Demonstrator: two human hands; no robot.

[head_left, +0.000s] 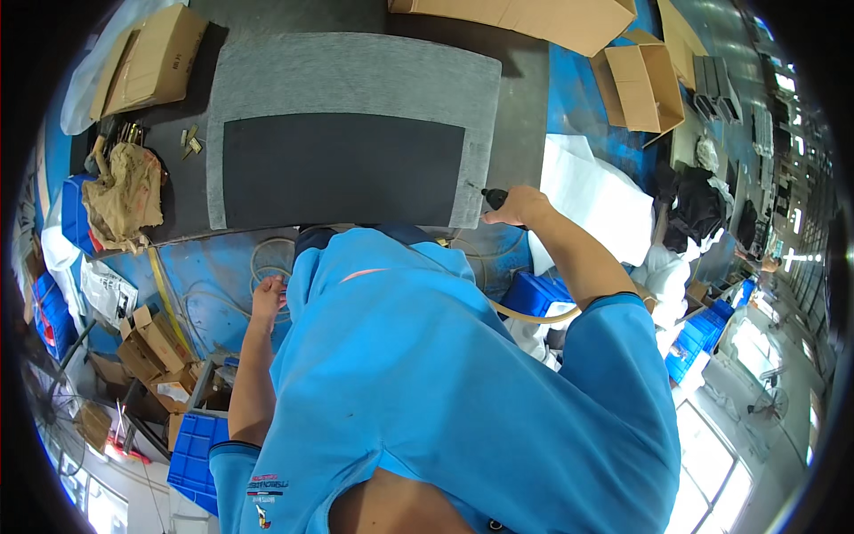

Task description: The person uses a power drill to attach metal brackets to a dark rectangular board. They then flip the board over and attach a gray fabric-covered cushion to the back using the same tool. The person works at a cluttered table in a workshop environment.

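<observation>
From afar I watch one wide fisheye feed that looks down from head height, the blue shirt (418, 356) close below it and the bench (525, 116) farther off ahead.

Blue floor (209, 262) was observed at nine o'clock; a dark bench (525, 116) stood at twelve. A large bright window (707, 458) was recorded at four o'clock, a smaller window (105, 507) at eight.

At 11 o'clock, the panel (342, 169) looks smooth and matt, the mat (356, 76) rough and fibrous; the tool (495, 198) at 1 looks like plastic. The carton (160, 62) at 10 is matt cardboard, the crate (194, 454) at 8 smooth plastic, the shirt (409, 356) at 6 matt cloth.
</observation>
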